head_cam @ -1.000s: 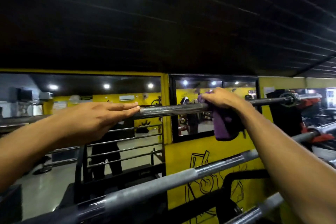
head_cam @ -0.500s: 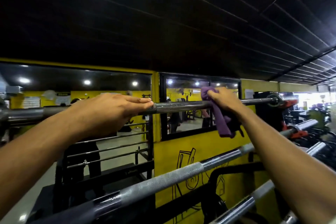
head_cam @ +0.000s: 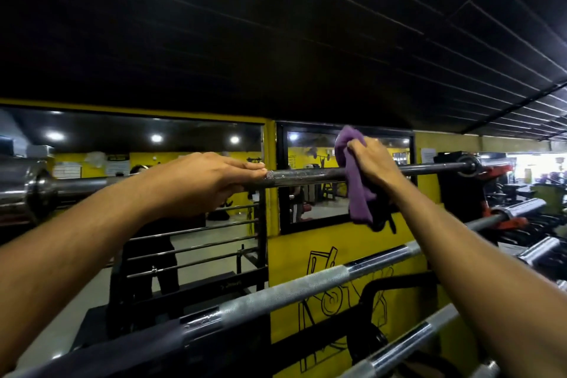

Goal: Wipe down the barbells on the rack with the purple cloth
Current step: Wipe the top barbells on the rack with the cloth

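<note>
Yellow wall [head_cam: 334, 242] and mirrors [head_cam: 346, 181] sit right behind the rack, with two lower barbells [head_cam: 306, 288] slanting across below the arms. The top barbell [head_cam: 306, 175] runs level, left to right. Left hand [head_cam: 202, 181] curls over it; right hand [head_cam: 372, 163] grips the purple cloth [head_cam: 356, 190], draped over the bar. Since a second ago, the cloth has bunched higher above the bar.

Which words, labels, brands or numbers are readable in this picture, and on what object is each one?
No text can be read.
Papers on the yellow wall: print too small.
Notices in the mirror: blurred.
Black drawing on the wall: a sketch, not letters.
Barbells: no marking legible.
</note>
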